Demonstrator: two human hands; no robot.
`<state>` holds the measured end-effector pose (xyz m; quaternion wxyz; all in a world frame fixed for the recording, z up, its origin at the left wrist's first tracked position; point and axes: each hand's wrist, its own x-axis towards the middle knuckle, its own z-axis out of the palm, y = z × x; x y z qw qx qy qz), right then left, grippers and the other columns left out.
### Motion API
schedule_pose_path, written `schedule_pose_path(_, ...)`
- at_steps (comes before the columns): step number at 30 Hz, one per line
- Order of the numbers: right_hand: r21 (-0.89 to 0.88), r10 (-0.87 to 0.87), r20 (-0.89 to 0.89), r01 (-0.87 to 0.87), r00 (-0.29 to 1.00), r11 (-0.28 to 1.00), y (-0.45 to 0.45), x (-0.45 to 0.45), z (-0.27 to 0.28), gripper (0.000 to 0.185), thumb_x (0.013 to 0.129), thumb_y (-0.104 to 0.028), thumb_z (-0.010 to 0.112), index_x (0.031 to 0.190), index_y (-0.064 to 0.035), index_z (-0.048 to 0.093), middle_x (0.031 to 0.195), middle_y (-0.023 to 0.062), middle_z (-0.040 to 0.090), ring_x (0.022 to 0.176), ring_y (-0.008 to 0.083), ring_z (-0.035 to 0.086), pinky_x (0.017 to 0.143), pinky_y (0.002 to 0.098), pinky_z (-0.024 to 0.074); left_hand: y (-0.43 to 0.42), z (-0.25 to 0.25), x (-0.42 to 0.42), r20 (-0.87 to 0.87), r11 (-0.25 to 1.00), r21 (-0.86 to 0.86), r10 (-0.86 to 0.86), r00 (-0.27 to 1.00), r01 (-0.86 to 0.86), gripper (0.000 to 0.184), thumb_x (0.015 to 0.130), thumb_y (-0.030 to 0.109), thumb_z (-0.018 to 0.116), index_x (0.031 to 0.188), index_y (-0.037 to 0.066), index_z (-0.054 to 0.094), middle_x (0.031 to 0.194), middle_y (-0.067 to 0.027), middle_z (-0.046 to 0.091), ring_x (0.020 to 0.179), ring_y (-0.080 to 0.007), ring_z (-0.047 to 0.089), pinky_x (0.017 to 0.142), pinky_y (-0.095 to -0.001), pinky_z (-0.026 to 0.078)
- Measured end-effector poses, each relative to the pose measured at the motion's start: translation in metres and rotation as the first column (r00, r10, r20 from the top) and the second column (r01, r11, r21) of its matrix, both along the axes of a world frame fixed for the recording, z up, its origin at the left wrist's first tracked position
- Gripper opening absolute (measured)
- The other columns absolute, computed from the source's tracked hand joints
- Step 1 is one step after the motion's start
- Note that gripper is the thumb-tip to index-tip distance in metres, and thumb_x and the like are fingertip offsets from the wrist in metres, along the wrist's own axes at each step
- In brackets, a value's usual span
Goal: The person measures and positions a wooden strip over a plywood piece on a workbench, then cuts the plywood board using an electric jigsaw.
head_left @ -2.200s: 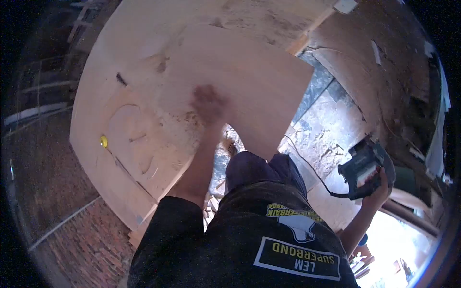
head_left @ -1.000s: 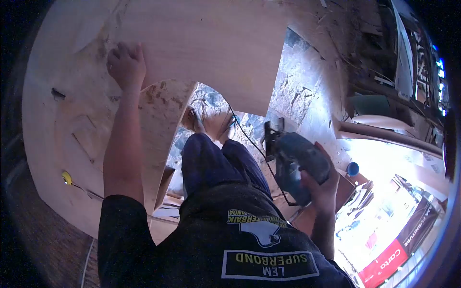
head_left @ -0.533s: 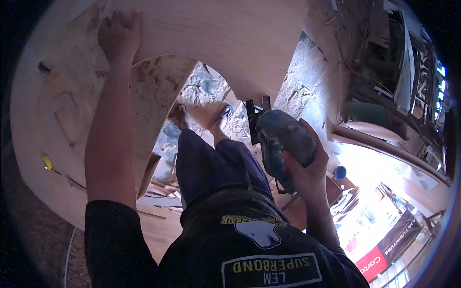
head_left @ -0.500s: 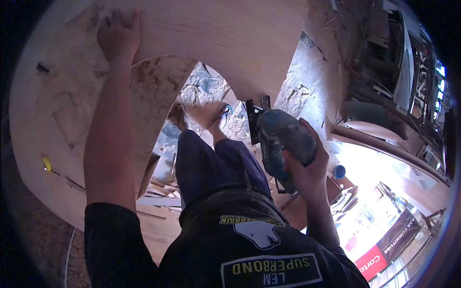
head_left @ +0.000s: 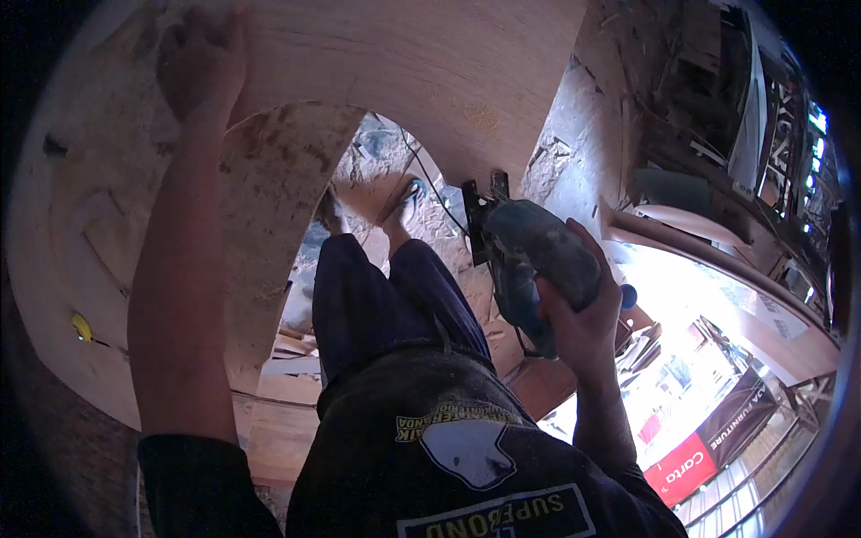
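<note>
The right hand (head_left: 583,314) has its grip wrapped around a blue-gray power saw (head_left: 543,251). The saw's black base (head_left: 475,224) is at the near edge of a big wooden board (head_left: 404,63), just beside where that edge bends in a round curve. The left hand (head_left: 202,67) is at the left side of the board, but it is dim there, so I cannot tell if its grip is wide or narrow. The board lies on a dusty tabletop (head_left: 278,170) and sticks out past it. A little pile of sawdust (head_left: 482,117) sits on the board. A yellow tape measure (head_left: 82,327) lies far to the left. A thin black cord (head_left: 432,188) hangs near the saw, and 2 feet (head_left: 408,202) stand on the floor (head_left: 560,166).
</note>
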<state>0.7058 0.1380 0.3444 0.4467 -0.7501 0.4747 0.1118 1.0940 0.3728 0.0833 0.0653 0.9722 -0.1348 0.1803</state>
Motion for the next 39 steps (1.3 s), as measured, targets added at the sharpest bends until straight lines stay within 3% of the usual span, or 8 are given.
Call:
schedule_pose_path(3, -0.035, 0.064, 0.034, -0.062, 0.997, 0.997, 0.001, -0.001, -0.002, 0.068, 0.086, -0.002, 0.07, 0.151, -0.0056, 0.048, 0.127, 0.0212, 0.07, 0.121, 0.0273, 0.068, 0.106, 0.0399, 0.0522, -0.001, 0.009, 0.002, -0.155, 0.997, 0.08, -0.003, 0.988, 0.016, 0.083, 0.098, 0.075, 0.042, 0.148, 0.01, 0.055, 0.145, -0.0248, 0.056, 0.14, -0.041, 0.048, 0.116, -0.0507, 0.04)
schedule_pose_path(9, -0.046, 0.066, 0.038, -0.064, 0.997, 0.997, 0.003, 0.001, -0.002, 0.069, 0.087, -0.001, 0.07, 0.152, -0.0061, 0.047, 0.125, 0.023, 0.071, 0.118, 0.0291, 0.07, 0.104, 0.0406, 0.0534, -0.007, 0.012, -0.006, -0.077, 0.999, 0.026, 0.047, 0.996, -0.045, 0.084, 0.099, 0.074, 0.042, 0.149, 0.007, 0.054, 0.15, -0.0239, 0.053, 0.142, -0.0407, 0.046, 0.118, -0.0487, 0.037)
schedule_pose_path(12, -0.01, 0.01, 0.032, -0.01, 0.999, 1.0, 0.005, 0.0, -0.005, 0.068, 0.087, -0.001, 0.069, 0.151, -0.0051, 0.047, 0.125, 0.0239, 0.07, 0.118, 0.0297, 0.07, 0.104, 0.0407, 0.053, -0.003, 0.004, -0.004, 0.049, 0.996, 0.088, 0.0, 0.999, -0.004, 0.078, 0.1, 0.069, 0.042, 0.146, 0.008, 0.053, 0.139, -0.0245, 0.059, 0.134, -0.0388, 0.053, 0.111, -0.0478, 0.044)
schedule_pose_path(14, 0.038, -0.064, -0.024, 0.065, 0.998, 0.997, 0.007, 0.005, 0.0, 0.067, 0.088, -0.002, 0.069, 0.151, -0.0043, 0.047, 0.126, 0.0244, 0.07, 0.119, 0.0301, 0.069, 0.105, 0.041, 0.0521, -0.001, 0.007, -0.003, 0.006, 0.995, 0.1, -0.021, 1.0, 0.02, 0.077, 0.101, 0.068, 0.043, 0.147, 0.007, 0.053, 0.137, -0.0251, 0.06, 0.133, -0.0392, 0.054, 0.111, -0.0477, 0.045)
schedule_pose_path(17, -0.034, 0.058, 0.061, -0.056, 0.996, 0.998, 0.007, 0.004, -0.002, 0.067, 0.088, -0.002, 0.069, 0.151, -0.0033, 0.046, 0.129, 0.0254, 0.068, 0.122, 0.031, 0.067, 0.106, 0.0416, 0.0511, -0.001, 0.008, -0.002, -0.024, 0.994, 0.106, -0.023, 0.999, 0.026, 0.075, 0.101, 0.067, 0.045, 0.145, 0.006, 0.055, 0.135, -0.0262, 0.061, 0.132, -0.0399, 0.054, 0.11, -0.0476, 0.045)
schedule_pose_path(24, -0.057, 0.075, 0.043, -0.072, 0.996, 0.996, 0.006, -0.001, -0.005, 0.069, 0.088, -0.002, 0.07, 0.152, -0.0038, 0.045, 0.129, 0.0257, 0.068, 0.123, 0.0326, 0.067, 0.106, 0.0417, 0.0511, -0.001, 0.007, -0.001, 0.046, 0.995, 0.081, -0.069, 0.997, 0.065, 0.074, 0.1, 0.066, 0.048, 0.14, 0.005, 0.06, 0.134, -0.0269, 0.062, 0.131, -0.0406, 0.054, 0.11, -0.0472, 0.045)
schedule_pose_path(29, 0.017, 0.004, 0.082, -0.006, 0.997, 1.0, 0.005, -0.004, -0.006, 0.07, 0.087, -0.002, 0.07, 0.152, -0.0051, 0.045, 0.128, 0.0256, 0.068, 0.123, 0.034, 0.067, 0.106, 0.042, 0.0512, 0.001, 0.01, 0.0, -0.02, 0.996, 0.021, -0.089, 0.996, 0.09, 0.077, 0.101, 0.067, 0.047, 0.143, 0.003, 0.06, 0.139, -0.0273, 0.059, 0.131, -0.0427, 0.055, 0.111, -0.0486, 0.045)
schedule_pose_path(39, -0.052, 0.048, 0.052, -0.045, 0.998, 0.998, 0.008, -0.001, -0.008, 0.07, 0.087, -0.003, 0.072, 0.152, -0.0062, 0.046, 0.127, 0.0271, 0.068, 0.122, 0.0352, 0.067, 0.103, 0.0429, 0.0527, -0.003, 0.016, -0.005, -0.01, 0.999, 0.027, -0.04, 0.999, 0.041, 0.079, 0.102, 0.067, 0.044, 0.143, 0.001, 0.059, 0.143, -0.0287, 0.057, 0.136, -0.0426, 0.051, 0.113, -0.0484, 0.043)
